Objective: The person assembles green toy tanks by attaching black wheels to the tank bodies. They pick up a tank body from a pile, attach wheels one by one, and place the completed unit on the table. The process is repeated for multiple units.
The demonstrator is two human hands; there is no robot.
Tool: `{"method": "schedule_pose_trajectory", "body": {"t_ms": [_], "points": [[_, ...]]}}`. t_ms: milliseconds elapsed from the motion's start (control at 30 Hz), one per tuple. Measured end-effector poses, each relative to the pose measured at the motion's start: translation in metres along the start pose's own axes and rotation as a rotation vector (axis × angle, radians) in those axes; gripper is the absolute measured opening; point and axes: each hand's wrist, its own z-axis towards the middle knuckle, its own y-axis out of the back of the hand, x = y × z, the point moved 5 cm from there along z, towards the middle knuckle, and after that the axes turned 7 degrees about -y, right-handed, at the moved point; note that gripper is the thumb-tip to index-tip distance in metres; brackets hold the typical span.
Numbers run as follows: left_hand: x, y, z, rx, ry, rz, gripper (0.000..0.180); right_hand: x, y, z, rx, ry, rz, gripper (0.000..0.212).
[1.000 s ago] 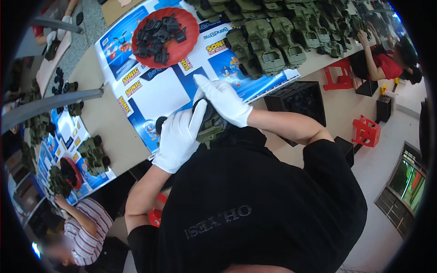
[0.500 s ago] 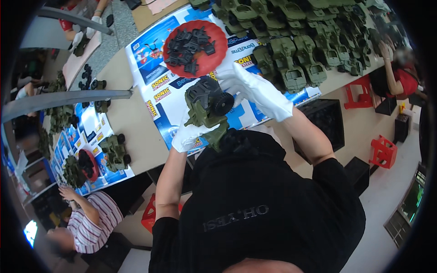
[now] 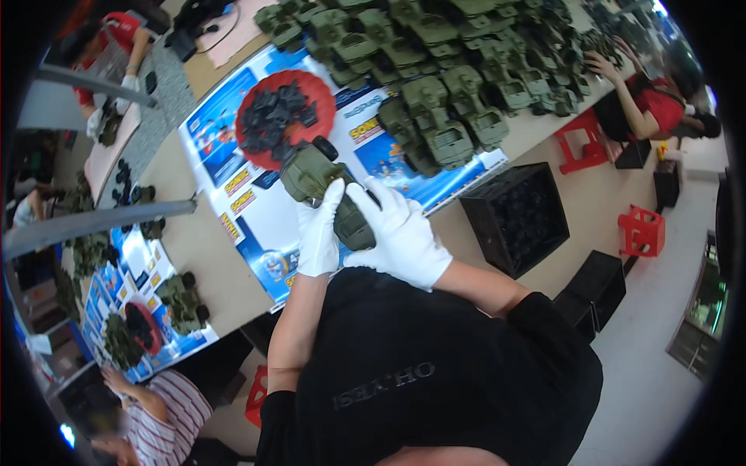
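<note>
An olive-green toy vehicle is held between my two white-gloved hands, just above the table's near edge. My left hand is closed on its left side, with the thumb along the body. My right hand grips the near right side, its fingers bent over the body. One black wheel sticks out at the far end; my hands hide much of the rest. Beyond the toy stands a red scalloped plate with a heap of black plastic parts in it.
Many green toy bodies are crowded along the table at the far right. Printed blue-and-white sheets cover the tabletop. To my right are a black crate and a red stool. A co-worker in stripes sits at left.
The toy has been turned over: its black part faced up before, now its green side shows. My right hand has come down from beside the wheel to grip the body. The view has shifted.
</note>
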Motion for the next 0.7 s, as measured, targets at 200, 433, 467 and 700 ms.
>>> {"method": "schedule_pose_trajectory", "body": {"t_ms": [200, 433, 467, 700], "points": [[0.0, -0.093, -0.006, 0.336, -0.126, -0.094, 0.079, -0.052, 0.027, 0.003, -0.492, -0.088, -0.094, 0.078], [0.026, -0.115, 0.004, 0.579, 0.071, 0.308, 0.08, -0.142, 0.11, 0.033, -0.548, -0.275, -0.151, 0.075], [0.031, -0.107, 0.006, 0.574, 0.115, 0.317, 0.076, -0.155, 0.113, 0.041, -0.524, -0.283, -0.182, 0.075], [0.022, -0.006, 0.017, 0.335, 0.159, 0.368, 0.058, -0.156, 0.118, 0.07, -0.597, -0.234, -0.413, 0.08]]}}
